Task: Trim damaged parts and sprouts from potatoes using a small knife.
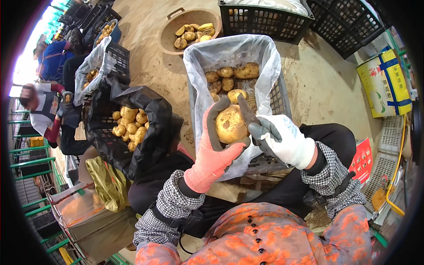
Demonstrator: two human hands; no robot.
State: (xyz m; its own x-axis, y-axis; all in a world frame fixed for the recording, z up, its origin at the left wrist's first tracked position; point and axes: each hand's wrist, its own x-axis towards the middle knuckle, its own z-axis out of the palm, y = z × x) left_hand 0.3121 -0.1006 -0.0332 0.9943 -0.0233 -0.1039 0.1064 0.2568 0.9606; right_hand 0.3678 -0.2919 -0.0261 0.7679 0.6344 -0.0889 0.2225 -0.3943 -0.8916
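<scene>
A big yellow potato (pixel 231 125) sits in my left hand (pixel 211 153), which wears a pink glove with grey palm and fingers curled round it. In my right hand (pixel 286 140), gloved in white and grey, I grip a knife (pixel 246 110). Its dark, flat blade lies against the potato's upper right side; the handle is hidden in my fingers. Both hands are above the near part of a crate (pixel 285 100) lined with clear plastic (pixel 267 57). Several soil-stained potatoes (pixel 245 70) lie inside that crate, and a yellow one (pixel 236 95) shows just behind the held potato.
To the left, a black-lined crate (pixel 152 106) holds several clean potatoes (pixel 129 126). A brown basin (pixel 167 33) with potato pieces (pixel 193 33) stands beyond. Black crates (pixel 265 22) are at the back, a yellow box (pixel 383 84) at right. Two people (pixel 42 106) sit at far left.
</scene>
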